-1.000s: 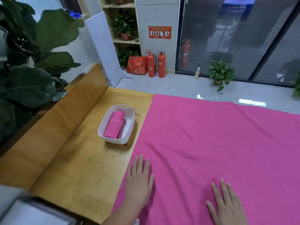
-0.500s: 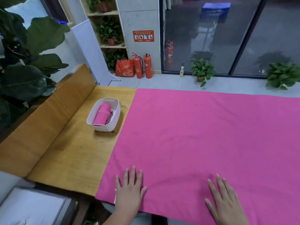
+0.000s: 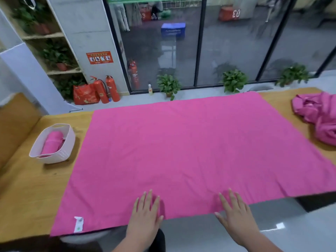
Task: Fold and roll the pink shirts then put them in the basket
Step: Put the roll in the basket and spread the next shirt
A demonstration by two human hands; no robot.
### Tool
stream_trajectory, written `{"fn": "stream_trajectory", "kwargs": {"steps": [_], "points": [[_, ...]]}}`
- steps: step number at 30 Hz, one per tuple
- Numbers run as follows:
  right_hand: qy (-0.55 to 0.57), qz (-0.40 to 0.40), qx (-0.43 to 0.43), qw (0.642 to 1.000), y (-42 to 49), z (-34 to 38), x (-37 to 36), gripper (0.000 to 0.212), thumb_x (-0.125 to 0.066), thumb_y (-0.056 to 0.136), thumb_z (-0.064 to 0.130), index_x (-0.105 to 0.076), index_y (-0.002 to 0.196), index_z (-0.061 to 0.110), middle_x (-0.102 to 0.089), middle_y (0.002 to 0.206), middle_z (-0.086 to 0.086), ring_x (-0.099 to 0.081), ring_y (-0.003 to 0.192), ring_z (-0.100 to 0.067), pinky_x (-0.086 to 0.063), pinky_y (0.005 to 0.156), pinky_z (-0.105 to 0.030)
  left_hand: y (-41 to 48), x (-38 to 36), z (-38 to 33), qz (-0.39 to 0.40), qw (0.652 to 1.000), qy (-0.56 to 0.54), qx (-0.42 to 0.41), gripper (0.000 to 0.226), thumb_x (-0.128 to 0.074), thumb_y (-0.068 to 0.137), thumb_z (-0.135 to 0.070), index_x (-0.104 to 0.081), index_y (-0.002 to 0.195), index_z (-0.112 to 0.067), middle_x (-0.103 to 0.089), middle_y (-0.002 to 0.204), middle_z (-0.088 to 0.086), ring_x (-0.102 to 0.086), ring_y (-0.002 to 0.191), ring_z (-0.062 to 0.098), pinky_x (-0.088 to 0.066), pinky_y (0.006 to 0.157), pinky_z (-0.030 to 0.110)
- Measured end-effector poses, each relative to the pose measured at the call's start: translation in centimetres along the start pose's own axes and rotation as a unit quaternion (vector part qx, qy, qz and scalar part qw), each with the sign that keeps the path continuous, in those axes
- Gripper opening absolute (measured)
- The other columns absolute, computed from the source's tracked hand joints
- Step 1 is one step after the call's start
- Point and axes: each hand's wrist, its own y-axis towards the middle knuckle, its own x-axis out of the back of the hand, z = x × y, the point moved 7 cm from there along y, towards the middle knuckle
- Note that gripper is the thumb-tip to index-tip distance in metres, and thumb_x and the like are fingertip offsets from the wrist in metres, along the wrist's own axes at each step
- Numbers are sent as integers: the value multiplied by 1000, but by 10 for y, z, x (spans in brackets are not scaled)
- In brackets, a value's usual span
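— Where are your hands?

— Both lie palm down at the near edge of the big pink cloth (image 3: 181, 151). My left hand (image 3: 145, 213) has its fingers straight and slightly spread on the fabric. My right hand (image 3: 234, 213) lies the same way just to the right of it, its heel past the cloth's edge. Neither grips anything.

— And the shirts?

— One rolled pink shirt (image 3: 51, 142) lies inside the white basket (image 3: 60, 158), which stands on the wooden table (image 3: 27, 197) just beside the cloth's left edge. A crumpled heap of pink shirts (image 3: 320, 117) sits on the table at the far right, by the cloth's far corner.

— Anything else on the cloth?

— A white tag (image 3: 78, 224) at its near left corner.
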Motion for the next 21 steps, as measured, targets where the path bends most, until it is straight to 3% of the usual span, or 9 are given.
{"fn": "stream_trajectory", "kwargs": {"steps": [2, 5, 7, 10, 12, 14, 16, 19, 21], "points": [[8, 28, 19, 999, -10, -12, 3, 95, 4, 82, 88, -11, 166, 45, 6, 176, 4, -4, 163, -27, -32, 124, -49, 7, 4, -27, 6, 1000, 9, -26, 71, -44, 91, -60, -58, 149, -22, -43, 163, 15, -46, 147, 36, -1, 122, 41], [29, -14, 27, 999, -11, -34, 22, 104, 16, 76, 91, -24, 162, 47, -10, 174, 11, -17, 157, -19, -35, 122, -41, 22, 14, -65, 6, 998, 16, -62, 70, -44, 90, -61, -58, 148, -25, -46, 161, 13, -49, 145, 35, 0, 121, 38], [31, -31, -3, 999, -5, -56, 36, 92, 9, 85, 86, -21, 163, 46, -4, 176, 5, -11, 161, -27, -23, 127, -44, 37, 20, -87, 11, 996, 27, -82, 69, -43, 89, -60, -61, 146, -25, -50, 159, 12, -53, 143, 34, -1, 121, 39], [45, -30, -85, 995, 6, -100, 43, 76, -10, 101, 75, 2, 167, 39, 15, 175, -7, 9, 162, -36, -5, 129, -49, 67, 24, -115, 20, 994, 42, -103, 67, -43, 91, -58, -60, 147, -26, -48, 160, 12, -51, 144, 33, 0, 121, 40], [35, -15, -123, 992, 14, -127, 42, 81, -2, 98, 76, -4, 168, 35, -4, 176, -10, -11, 161, -36, -16, 128, -48, 92, 26, -133, 20, 993, 42, -110, 65, -44, 92, -58, -60, 146, -25, -47, 161, 12, -51, 144, 34, -1, 121, 39], [16, -31, -119, 992, 24, -149, 48, 93, 14, 91, 74, -30, 162, 32, -41, 160, -5, -42, 143, -28, -38, 115, -44, 119, 28, -154, 20, 992, 33, -119, 64, -44, 93, -57, -60, 146, -24, -46, 162, 13, -48, 146, 34, -2, 122, 38], [14, -45, -123, 991, 36, -175, 60, 89, 9, 94, 71, -46, 153, 33, -52, 147, -1, -51, 132, -26, -47, 103, -43, 147, 33, -178, 15, 992, 25, -124, 64, -44, 94, -55, -59, 147, -23, -44, 163, 13, -45, 148, 35, -3, 122, 40], [10, -20, -139, 990, 54, -222, 66, 75, -13, 102, 73, -18, 167, 36, -16, 174, -9, -17, 160, -35, -27, 124, -49, 183, 41, -220, 15, 989, 15, -143, 64, -43, 93, -54, -59, 147, -23, -44, 162, 14, -45, 148, 35, -9, 123, 44], [21, 3, -148, 989, 59, -255, 66, 81, -8, 99, 76, -4, 168, 34, 1, 177, -1, -7, 162, -29, -21, 127, -47, 202, 43, -249, 11, 986, 12, -165, 64, -44, 93, -55, -58, 147, -23, -43, 163, 13, -45, 149, 35, -17, 122, 46]]}}
